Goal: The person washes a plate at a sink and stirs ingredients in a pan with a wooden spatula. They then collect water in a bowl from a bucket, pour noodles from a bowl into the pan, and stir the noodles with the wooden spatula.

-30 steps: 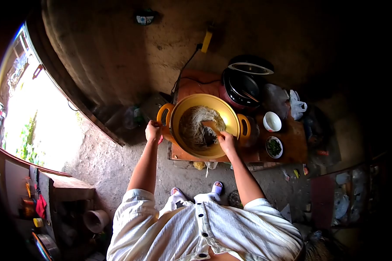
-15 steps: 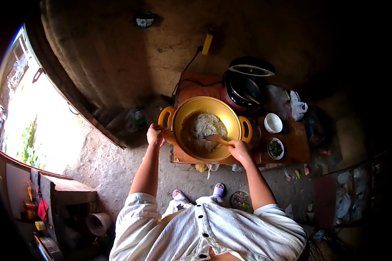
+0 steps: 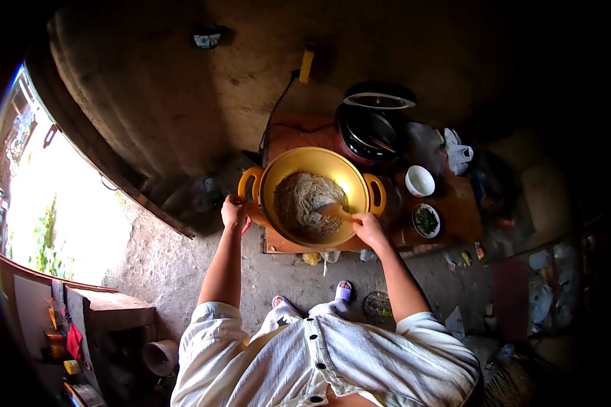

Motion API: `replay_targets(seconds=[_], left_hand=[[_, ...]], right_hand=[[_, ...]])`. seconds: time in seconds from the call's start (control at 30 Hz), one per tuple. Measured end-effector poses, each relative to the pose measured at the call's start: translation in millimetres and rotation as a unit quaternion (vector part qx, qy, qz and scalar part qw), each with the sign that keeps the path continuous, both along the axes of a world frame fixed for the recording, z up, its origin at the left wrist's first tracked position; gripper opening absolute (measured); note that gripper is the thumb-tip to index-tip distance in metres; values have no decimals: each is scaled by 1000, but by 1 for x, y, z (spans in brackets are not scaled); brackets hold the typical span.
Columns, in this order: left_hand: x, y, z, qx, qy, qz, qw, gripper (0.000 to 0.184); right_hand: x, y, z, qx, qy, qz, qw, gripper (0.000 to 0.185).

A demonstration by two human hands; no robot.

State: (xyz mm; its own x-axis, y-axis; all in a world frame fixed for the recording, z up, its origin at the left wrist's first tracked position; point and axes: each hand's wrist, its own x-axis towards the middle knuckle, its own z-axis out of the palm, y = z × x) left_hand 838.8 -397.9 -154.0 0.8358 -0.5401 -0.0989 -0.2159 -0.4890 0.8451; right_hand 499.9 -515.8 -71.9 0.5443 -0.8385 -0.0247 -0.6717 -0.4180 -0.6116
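Observation:
A yellow pot (image 3: 349, 178) with orange handles rests near the front edge of a reddish-brown table (image 3: 288, 129). Pale noodles (image 3: 312, 193) lie in liquid inside it. My left hand (image 3: 234, 212) is closed on the pot's left handle (image 3: 249, 184). Over the pot's front right rim, my right hand (image 3: 368, 229) grips a wooden spatula (image 3: 336, 211), whose blade is among the noodles. The right handle (image 3: 375, 194) of the pot is untouched.
Behind the pot stands a dark cooker (image 3: 368, 136) with its lid raised. To the right are a white bowl (image 3: 419, 181), a small bowl of chopped greens (image 3: 426, 221) and a white plastic bag (image 3: 457, 152). A bright doorway (image 3: 75, 203) is at the left.
The spatula has moved right and turned within the pot, and the noodles have changed shape, now spread wider than half a second ago. My left hand has stayed on the handle.

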Motion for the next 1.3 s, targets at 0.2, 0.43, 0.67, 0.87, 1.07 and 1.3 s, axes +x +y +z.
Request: replay_targets(seconds=[0.2, 0.43, 0.67, 0.87, 1.07, 1.3], left_hand=[[2, -1, -7, 0, -4, 0, 1000, 25], [4, 0, -14, -14, -12, -6, 1000, 26], [2, 0, -9, -17, -8, -3, 1000, 24], [0, 1, -5, -11, -10, 2, 1000, 24], [-4, 1, 9, 15, -8, 3, 1000, 24], [-1, 0, 2, 12, -4, 4, 1000, 23]], right_hand=[[49, -5, -61, -36, -66, -34, 997, 25], [-1, 11, 15, 61, 9, 13, 998, 27], [-13, 21, 80, 46, 200, 35, 978, 23], [23, 3, -4, 10, 9, -7, 1000, 26], [72, -28, -43, -31, -77, -89, 993, 22], [47, -14, -13, 76, 0, 38, 996, 26]])
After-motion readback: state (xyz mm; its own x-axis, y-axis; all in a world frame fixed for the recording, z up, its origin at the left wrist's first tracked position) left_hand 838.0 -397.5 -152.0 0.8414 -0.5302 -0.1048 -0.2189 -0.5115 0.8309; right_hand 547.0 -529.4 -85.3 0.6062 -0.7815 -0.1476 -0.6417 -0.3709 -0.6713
